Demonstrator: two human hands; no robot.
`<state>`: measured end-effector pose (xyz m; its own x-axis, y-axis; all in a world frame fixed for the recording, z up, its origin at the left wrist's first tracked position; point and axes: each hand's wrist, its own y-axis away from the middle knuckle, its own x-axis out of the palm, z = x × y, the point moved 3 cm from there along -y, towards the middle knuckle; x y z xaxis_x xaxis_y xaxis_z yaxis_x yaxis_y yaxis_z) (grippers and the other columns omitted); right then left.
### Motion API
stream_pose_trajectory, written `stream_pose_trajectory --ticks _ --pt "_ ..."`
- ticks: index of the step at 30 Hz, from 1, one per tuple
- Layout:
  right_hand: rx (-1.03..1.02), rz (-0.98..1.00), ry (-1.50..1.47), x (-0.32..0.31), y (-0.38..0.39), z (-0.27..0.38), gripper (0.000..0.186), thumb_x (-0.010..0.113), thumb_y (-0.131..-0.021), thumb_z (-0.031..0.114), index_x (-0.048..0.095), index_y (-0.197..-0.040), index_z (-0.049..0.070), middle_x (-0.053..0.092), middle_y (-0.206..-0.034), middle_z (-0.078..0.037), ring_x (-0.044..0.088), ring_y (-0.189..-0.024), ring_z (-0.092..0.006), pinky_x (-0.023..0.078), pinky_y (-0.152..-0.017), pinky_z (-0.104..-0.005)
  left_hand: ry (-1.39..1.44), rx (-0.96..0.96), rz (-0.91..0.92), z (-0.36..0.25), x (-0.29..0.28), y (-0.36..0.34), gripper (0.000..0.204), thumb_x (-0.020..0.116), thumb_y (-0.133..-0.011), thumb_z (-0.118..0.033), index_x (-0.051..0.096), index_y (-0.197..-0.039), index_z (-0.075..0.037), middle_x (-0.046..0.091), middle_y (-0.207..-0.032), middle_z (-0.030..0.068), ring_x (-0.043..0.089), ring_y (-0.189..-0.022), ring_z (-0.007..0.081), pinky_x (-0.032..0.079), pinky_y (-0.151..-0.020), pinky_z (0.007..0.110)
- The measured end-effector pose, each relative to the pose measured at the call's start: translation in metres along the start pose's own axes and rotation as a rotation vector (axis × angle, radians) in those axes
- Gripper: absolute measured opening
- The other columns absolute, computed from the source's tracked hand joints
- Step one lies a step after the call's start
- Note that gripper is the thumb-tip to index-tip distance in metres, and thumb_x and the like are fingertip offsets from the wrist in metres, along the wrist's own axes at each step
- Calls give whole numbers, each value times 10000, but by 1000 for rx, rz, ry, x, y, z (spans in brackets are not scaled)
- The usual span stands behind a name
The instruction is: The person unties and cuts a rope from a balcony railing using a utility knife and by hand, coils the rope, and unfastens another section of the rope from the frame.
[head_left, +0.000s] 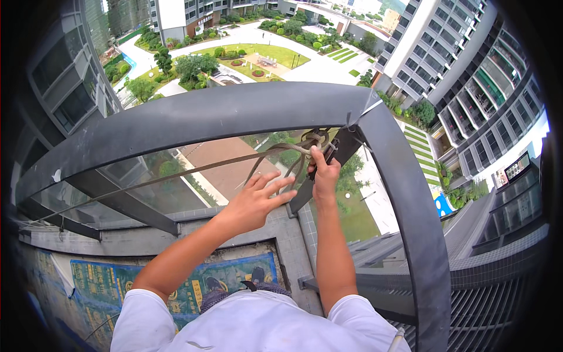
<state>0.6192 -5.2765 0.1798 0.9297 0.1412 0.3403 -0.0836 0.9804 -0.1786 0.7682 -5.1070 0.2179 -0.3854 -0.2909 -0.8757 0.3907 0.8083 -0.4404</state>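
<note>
My right hand [324, 174] is closed around a dark, elongated metal piece [332, 151] near the corner of the railing; its exact kind is hidden by my fingers. Right beside my thumb, a grey-brown rope [283, 146] gathers in knotted loops at the corner post. From there one strand runs taut to the far left under the rail. My left hand [253, 201] is open, palm down and fingers spread, just below the hanging loops. Whether its fingertips touch a loop I cannot tell.
A thick dark metal top rail [223, 105] curves round me, with glass panes [149, 182] and slanted posts below it. Green printed sheeting [193, 287] covers the floor by my shoes. Far below, beyond the rail, lie a garden courtyard [258, 56] and tall buildings [437, 47].
</note>
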Motion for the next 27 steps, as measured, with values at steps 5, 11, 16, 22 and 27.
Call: stream_pose_trajectory --ticks 5,11,16,22,27 --pt "-89 -275 -55 -11 -11 -17 186 763 -952 209 671 -885 61 599 -709 23 496 -564 -67 380 -504 -245 -12 -210 -385 21 -9 -66 612 685 -830 -30 510 -1414 -77 544 -1364 171 498 -1291 385 426 -1087 488" --pt "8 53 -100 -18 -17 -44 201 752 -959 200 669 -861 46 551 -638 27 492 -542 -92 374 -504 -265 50 -460 -98 50 29 -86 628 705 -893 -162 441 -1450 -41 554 -1266 212 536 -1190 390 449 -1021 473" --pt "-147 13 408 -43 -15 -8 327 783 -932 204 642 -700 23 489 -590 63 426 -555 -52 316 -506 -272 -143 -225 -495 26 27 -87 535 659 -945 -187 469 -1424 -42 580 -1284 246 586 -1113 446 382 -1048 572" --pt "-293 75 513 -45 -27 18 369 804 -905 177 567 -676 9 432 -592 74 359 -583 -56 287 -507 -293 -26 -452 -433 39 24 -112 321 647 -981 -241 647 -1249 -64 709 -1017 184 696 -921 387 548 -852 491" --pt "-302 -31 480 -39 -22 11 344 803 -900 137 562 -685 20 430 -606 73 360 -596 -49 287 -518 -280 -62 -236 -499 53 13 -74 181 698 -927 -143 682 -1080 -47 700 -938 91 707 -792 310 586 -669 391"
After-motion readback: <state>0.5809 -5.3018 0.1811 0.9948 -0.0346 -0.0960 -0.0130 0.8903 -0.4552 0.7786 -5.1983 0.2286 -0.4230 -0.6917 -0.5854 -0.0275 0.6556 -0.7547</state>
